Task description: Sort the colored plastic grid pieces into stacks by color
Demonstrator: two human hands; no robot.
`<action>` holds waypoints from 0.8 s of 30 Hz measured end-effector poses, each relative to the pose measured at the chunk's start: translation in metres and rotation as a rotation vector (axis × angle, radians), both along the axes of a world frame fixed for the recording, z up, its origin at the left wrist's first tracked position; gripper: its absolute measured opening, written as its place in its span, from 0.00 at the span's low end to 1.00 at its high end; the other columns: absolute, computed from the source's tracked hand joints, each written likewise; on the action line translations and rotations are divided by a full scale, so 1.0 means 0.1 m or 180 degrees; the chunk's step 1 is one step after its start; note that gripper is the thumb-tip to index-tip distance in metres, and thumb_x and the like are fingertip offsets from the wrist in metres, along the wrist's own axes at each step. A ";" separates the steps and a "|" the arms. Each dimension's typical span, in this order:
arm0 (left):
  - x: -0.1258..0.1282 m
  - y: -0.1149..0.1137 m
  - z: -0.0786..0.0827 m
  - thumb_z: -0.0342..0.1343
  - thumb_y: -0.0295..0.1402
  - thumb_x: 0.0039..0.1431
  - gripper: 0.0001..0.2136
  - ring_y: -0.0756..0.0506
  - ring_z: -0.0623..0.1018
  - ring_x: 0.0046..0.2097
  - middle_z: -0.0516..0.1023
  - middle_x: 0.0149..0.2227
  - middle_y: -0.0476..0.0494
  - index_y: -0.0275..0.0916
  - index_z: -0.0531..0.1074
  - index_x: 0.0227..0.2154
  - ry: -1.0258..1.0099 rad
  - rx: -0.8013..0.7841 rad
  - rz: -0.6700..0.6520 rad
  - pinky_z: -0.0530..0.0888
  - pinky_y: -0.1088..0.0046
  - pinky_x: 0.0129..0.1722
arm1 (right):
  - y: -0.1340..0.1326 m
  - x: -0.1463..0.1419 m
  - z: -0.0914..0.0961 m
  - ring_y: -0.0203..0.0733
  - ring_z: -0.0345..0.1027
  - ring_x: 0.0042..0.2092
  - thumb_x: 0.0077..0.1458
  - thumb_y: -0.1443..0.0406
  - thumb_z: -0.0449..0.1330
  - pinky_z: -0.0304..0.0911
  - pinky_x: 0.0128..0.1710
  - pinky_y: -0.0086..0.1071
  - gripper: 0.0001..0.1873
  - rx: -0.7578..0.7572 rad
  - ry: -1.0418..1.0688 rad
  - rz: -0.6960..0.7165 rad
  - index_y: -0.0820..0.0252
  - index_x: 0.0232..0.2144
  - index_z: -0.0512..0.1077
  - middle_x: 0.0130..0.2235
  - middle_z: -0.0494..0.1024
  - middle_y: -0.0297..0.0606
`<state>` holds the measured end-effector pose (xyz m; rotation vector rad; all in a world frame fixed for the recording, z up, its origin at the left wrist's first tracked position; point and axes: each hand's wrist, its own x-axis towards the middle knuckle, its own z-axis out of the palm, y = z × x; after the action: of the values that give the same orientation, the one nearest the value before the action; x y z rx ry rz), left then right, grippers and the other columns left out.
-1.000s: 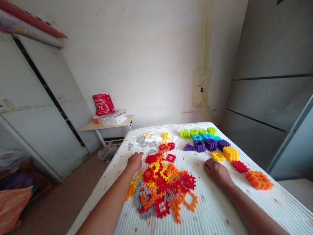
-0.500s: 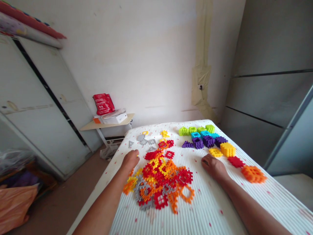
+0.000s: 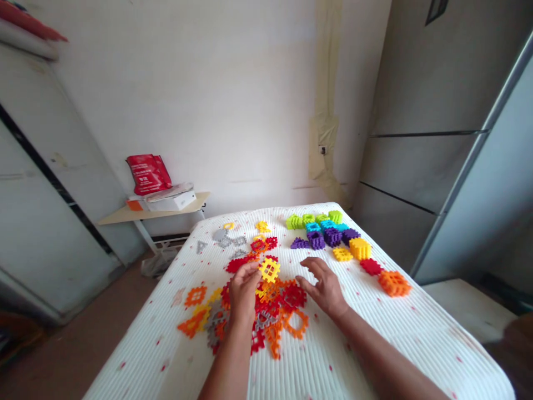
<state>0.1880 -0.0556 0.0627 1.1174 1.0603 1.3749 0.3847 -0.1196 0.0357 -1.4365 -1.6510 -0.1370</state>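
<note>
My left hand (image 3: 244,289) is raised over a loose pile of red, orange, yellow and grey plastic grid pieces (image 3: 266,314) and pinches a yellow grid piece (image 3: 269,269) between thumb and fingers. My right hand (image 3: 322,283) hovers just right of it with fingers spread, holding nothing. Both are above the white ribbed table (image 3: 375,339).
Sorted stacks lie at the far right: green (image 3: 312,220), blue (image 3: 322,226), purple (image 3: 328,238), yellow (image 3: 358,248), red (image 3: 370,266), orange (image 3: 393,283). Grey pieces (image 3: 227,239) lie far left. A side shelf (image 3: 154,208) with a red bag stands by the wall.
My left hand came in from the pile's left edge and lifted a yellow piece. My right hand rose off the table and moved left toward it. The view shifted right.
</note>
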 end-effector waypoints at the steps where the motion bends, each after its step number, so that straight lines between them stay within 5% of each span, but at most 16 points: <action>1: 0.06 -0.03 -0.02 0.60 0.35 0.39 0.16 0.50 0.73 0.27 0.75 0.28 0.46 0.34 0.73 0.34 -0.0012 -0.0038 -0.0025 0.68 0.77 0.27 | -0.01 -0.09 0.03 0.44 0.66 0.46 0.54 0.57 0.56 0.64 0.45 0.37 0.17 0.0078 -0.0084 0.0092 0.60 0.44 0.68 0.45 0.71 0.45; 7: 0.17 -0.10 -0.12 0.61 0.37 0.39 0.18 0.51 0.72 0.27 0.74 0.27 0.48 0.35 0.72 0.35 -0.0049 -0.0195 -0.0215 0.67 0.77 0.25 | 0.00 -0.39 0.09 0.48 0.63 0.47 0.51 0.60 0.59 0.62 0.45 0.43 0.23 -0.0186 -0.0510 0.0222 0.60 0.49 0.66 0.48 0.70 0.47; 18: 0.17 -0.06 -0.28 0.63 0.39 0.40 0.21 0.52 0.72 0.27 0.74 0.28 0.49 0.36 0.70 0.38 -0.0154 -0.0267 -0.0444 0.69 0.78 0.27 | 0.00 -0.39 0.04 0.44 0.64 0.44 0.52 0.59 0.57 0.61 0.44 0.39 0.21 -0.0251 -0.0569 0.0242 0.59 0.48 0.67 0.44 0.73 0.44; 21: 0.17 -0.09 -0.24 0.64 0.39 0.38 0.23 0.49 0.74 0.31 0.75 0.31 0.47 0.38 0.70 0.41 -0.0226 -0.0326 -0.0446 0.71 0.76 0.29 | 0.05 -0.25 0.04 0.44 0.65 0.44 0.53 0.60 0.58 0.62 0.44 0.38 0.19 -0.0170 -0.0579 -0.0018 0.59 0.47 0.68 0.45 0.74 0.44; 24: 0.16 -0.12 -0.19 0.64 0.39 0.37 0.23 0.46 0.75 0.36 0.75 0.35 0.44 0.37 0.70 0.39 -0.0264 -0.0303 -0.0329 0.71 0.75 0.30 | 0.07 0.08 0.04 0.43 0.66 0.46 0.53 0.60 0.57 0.62 0.46 0.36 0.17 -0.0118 -0.0452 -0.0803 0.61 0.44 0.70 0.45 0.74 0.44</action>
<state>0.2036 -0.0680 0.0439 1.0228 0.9846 1.2652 0.3924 -0.1122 0.0401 -1.6935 -1.5852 -0.3596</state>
